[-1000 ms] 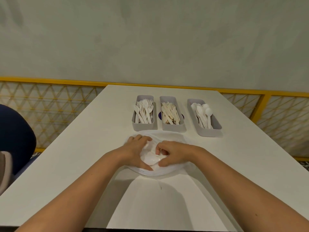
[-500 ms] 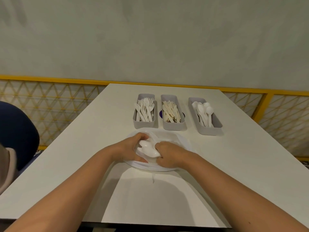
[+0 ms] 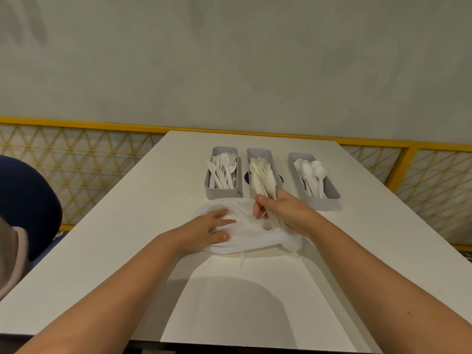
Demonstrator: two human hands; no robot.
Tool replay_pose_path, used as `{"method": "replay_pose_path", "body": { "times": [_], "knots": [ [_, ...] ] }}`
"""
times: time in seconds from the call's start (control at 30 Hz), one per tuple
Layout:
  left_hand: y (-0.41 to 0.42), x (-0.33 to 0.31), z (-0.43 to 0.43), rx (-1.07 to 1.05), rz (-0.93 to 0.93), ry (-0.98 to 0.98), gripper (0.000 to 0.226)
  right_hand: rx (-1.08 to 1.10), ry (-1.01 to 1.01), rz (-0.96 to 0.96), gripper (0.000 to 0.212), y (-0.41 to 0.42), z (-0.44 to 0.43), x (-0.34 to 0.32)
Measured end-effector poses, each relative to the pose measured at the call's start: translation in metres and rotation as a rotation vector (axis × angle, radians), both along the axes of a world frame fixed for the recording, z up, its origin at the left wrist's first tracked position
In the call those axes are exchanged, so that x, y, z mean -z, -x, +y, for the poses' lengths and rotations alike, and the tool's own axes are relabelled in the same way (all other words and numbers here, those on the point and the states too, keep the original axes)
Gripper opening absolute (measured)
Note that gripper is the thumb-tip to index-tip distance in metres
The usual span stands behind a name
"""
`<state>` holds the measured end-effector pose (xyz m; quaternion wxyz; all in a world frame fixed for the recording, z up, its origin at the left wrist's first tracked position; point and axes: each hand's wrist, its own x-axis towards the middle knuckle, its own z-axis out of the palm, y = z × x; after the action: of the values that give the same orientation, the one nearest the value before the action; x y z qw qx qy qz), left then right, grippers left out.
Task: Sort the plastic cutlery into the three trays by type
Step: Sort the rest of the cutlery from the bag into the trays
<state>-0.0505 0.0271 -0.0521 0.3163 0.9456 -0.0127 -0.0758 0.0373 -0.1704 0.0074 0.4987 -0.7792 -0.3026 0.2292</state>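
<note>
Only the head view to go on. Three trays sit in a row toward the far end of the bench (image 3: 153,251): fork tray (image 3: 221,192), knife tray (image 3: 260,152) and spoon tray (image 3: 332,194). Each is already well stocked with its own type.

The right hand (image 3: 283,213) has its fingers curled round a bundle of knives (image 3: 273,219), held right at the near end of the knife tray, so I reckon that lot goes in there. The left hand (image 3: 212,229) lies flat, fingers straight, pressing on the white plastic bag (image 3: 255,238) in front of the trays. I can't tell if any cutlery is left under that plastic. Looks nearly done to me.
</note>
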Motion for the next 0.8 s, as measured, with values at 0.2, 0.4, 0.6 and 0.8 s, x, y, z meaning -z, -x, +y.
{"method": "replay_pose_path", "body": {
  "times": [0.2,0.4,0.6,0.8],
  "knots": [
    [-0.001,-0.025,-0.01,-0.007,0.078,-0.152,0.056,0.061,-0.462,0.36,0.022,-0.007,0.007,-0.026],
    [-0.004,-0.073,-0.02,-0.241,-0.213,0.329,0.027,0.01,-0.645,0.58,0.021,-0.005,0.011,-0.035],
    [-0.017,-0.096,-0.056,-0.248,-0.229,0.784,0.039,-0.105,-0.439,0.498,0.023,0.011,0.021,-0.032],
    [-0.029,-0.094,-0.067,-0.337,-0.133,1.024,0.036,-0.123,-0.362,0.446,0.03,0.013,0.018,-0.028]
  ]
}}
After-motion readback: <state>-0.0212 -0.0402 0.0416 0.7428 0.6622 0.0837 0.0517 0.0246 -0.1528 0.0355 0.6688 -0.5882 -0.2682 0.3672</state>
